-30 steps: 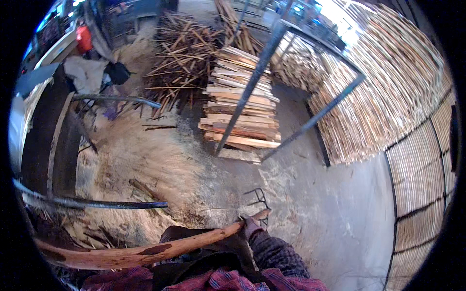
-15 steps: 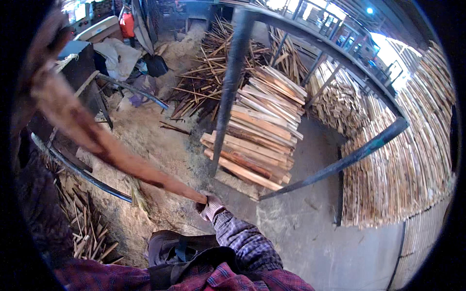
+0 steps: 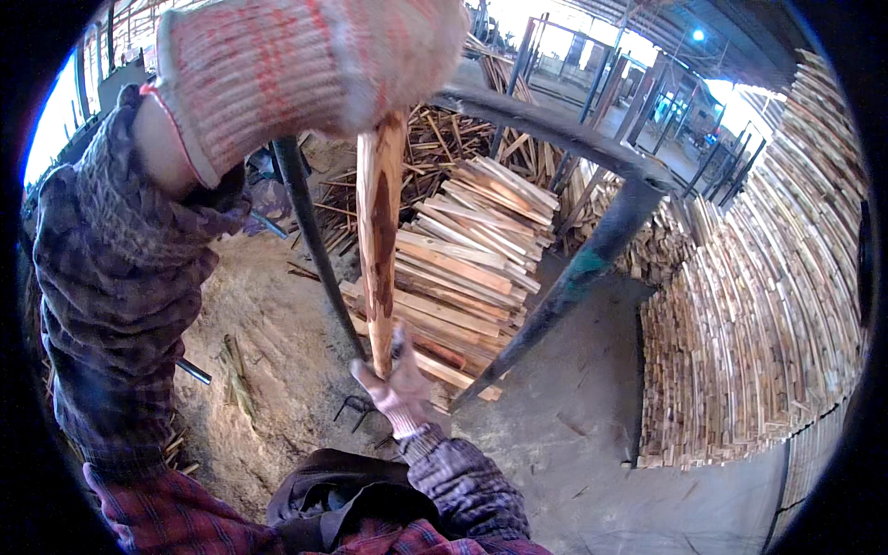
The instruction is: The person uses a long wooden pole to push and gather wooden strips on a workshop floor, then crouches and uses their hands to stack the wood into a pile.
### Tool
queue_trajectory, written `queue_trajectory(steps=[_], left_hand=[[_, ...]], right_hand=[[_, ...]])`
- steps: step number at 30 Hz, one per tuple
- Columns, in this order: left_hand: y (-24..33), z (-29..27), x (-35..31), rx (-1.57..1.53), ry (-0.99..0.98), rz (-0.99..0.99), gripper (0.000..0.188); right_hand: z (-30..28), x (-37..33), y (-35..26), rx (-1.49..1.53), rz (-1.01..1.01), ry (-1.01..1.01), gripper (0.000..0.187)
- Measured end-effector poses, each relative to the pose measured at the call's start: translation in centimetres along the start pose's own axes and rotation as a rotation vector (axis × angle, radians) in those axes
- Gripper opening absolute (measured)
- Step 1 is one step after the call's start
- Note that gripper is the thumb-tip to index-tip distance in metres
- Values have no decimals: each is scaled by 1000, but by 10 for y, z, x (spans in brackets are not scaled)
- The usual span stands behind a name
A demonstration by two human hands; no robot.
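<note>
A long wooden slat (image 3: 377,213) with bark-brown patches stands nearly upright in front of me. My left hand (image 3: 370,65), in a white knit glove with red marks, is closed round its upper part, close to the camera; the slat's top end is hidden behind the glove. Lower down, my right hand (image 3: 402,379), also gloved, holds the bottom end between thumb and fingers. Behind the slat lies a stack of wooden slats (image 3: 462,287), flanked by the bars of a dark metal frame (image 3: 583,268).
A tall stack of slats (image 3: 749,342) rises on the right. Thin offcuts (image 3: 435,134) are heaped behind the frame. Sawdust (image 3: 250,324) covers the floor at left, and bare concrete (image 3: 573,444) shows at right. A small bent metal piece (image 3: 351,407) sits by my right hand.
The slat has swung from slanting leftward to nearly upright. My left hand and sleeve have come into clear view at upper left, while my right hand stays low at the slat's end.
</note>
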State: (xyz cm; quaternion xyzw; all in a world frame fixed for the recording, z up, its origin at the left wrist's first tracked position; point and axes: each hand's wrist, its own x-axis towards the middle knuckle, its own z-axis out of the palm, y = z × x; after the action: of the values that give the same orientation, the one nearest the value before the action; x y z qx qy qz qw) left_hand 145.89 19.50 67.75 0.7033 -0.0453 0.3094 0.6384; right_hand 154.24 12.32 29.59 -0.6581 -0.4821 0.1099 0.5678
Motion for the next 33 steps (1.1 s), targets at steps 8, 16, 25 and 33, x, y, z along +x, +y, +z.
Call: queue_trajectory(steps=[8, 16, 25, 33], left_hand=[[-10, 30, 12, -312, -65, 56, 27], [9, 50, 19, -70, 1, 468, 27], [-15, -54, -115, 1997, -240, 608, 40], [-152, -131, -420, 1603, 20, -88, 34]], right_hand=[[72, -8, 88, 1555, 586, -85, 13], [30, -17, -21, 871, 249, -115, 16], [76, 38, 32, -275, 687, -30, 33], [109, 16, 27, -214, 500, 269, 46]])
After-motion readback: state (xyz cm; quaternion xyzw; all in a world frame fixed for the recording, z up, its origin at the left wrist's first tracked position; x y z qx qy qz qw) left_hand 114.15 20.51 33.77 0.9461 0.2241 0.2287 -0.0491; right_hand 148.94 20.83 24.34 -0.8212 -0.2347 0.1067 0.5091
